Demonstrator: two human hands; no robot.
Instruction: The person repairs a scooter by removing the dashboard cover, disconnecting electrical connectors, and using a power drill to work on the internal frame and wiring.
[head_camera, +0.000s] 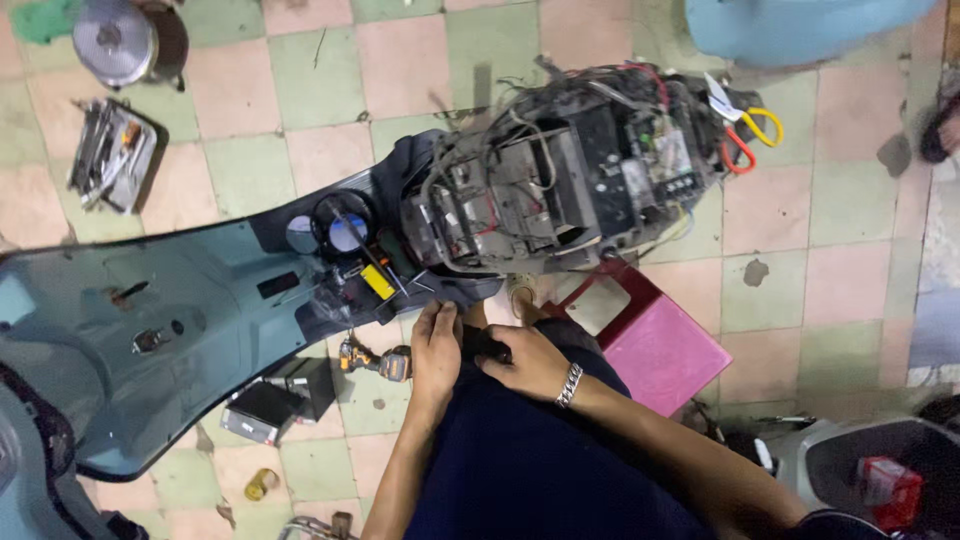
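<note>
Stripped scooter (300, 290) lies across the tiled floor (240, 90), blue-grey body panel toward the left, exposed frame with wiring and battery bay (560, 180) in the middle. Pink plastic stool (660, 350) sits just beside the frame on the near side, partly under the person's leg. Metal pot (120, 40) and a tray of hand tools (110, 155) are well apart at top left; scissors with orange and yellow handles (750, 135) hang off the far end of the frame. Small dark battery box (270, 405) rests on the floor under the panel edge, cordless driver (375, 360) next to it. Left hand (437, 350) is at the lower rim of the footboard, fingers curled onto the dark edge, grip looks closed on that rim. Right hand (525, 362), wrist with a metal chain bracelet, closes around a small dark part (490, 347) between the two hands; can't tell what it is. Step in hand looks like fitting or freeing that part at the footboard edge. Next move likely calls for steady holding on the left while the right works the piece.
</note>
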